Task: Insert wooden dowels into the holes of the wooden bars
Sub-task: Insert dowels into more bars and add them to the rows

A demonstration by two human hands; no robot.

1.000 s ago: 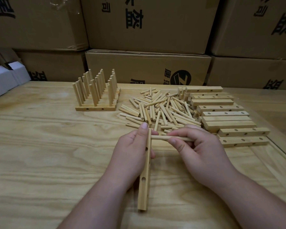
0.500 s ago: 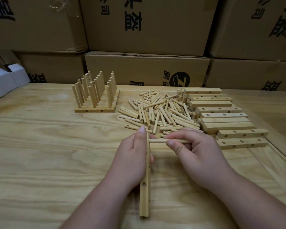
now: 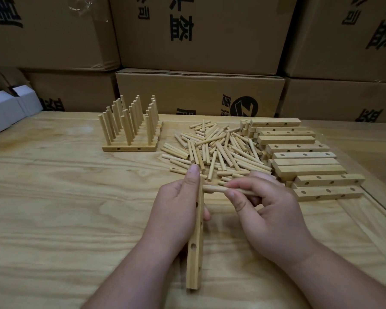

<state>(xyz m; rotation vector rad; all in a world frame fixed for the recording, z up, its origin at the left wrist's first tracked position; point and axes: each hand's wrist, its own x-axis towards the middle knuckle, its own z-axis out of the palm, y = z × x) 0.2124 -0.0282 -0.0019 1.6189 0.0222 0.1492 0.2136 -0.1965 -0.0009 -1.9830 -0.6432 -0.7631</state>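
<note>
Left hand grips bar at near centre; right hand pinches dowel, tip at bar's far hole; keep dowel square, push straight, brace bar.
</note>
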